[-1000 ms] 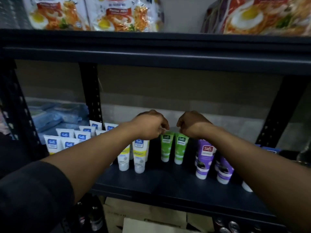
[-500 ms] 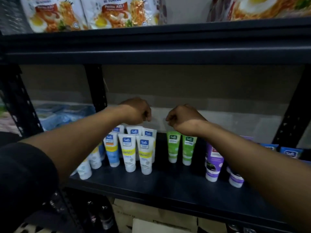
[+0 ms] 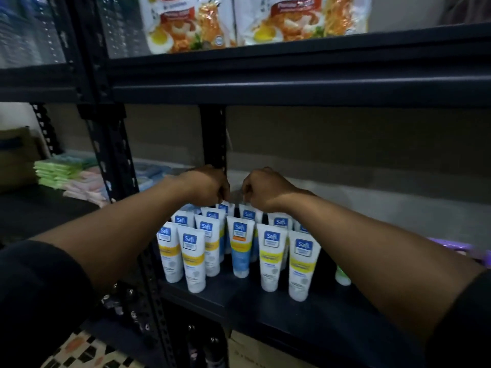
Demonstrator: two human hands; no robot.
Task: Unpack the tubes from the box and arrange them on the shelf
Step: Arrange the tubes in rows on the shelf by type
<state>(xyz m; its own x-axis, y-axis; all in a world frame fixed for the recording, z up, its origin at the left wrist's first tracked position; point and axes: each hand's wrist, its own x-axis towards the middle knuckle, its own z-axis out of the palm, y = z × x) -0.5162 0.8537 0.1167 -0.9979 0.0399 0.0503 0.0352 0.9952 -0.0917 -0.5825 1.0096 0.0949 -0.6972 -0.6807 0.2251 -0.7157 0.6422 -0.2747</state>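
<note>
Tubes [image 3: 240,248] stood cap-down in tight rows on the dark shelf [image 3: 305,312], labels facing the near side, likely so each kind could be read at a glance. Both arms reached over the near rows to the far one. There the left hand [image 3: 207,184] and right hand [image 3: 267,188], fingers curled downward, seemed to pinch the flat top edges of two neighbouring tubes, probably to square them up without toppling those in front.
</note>
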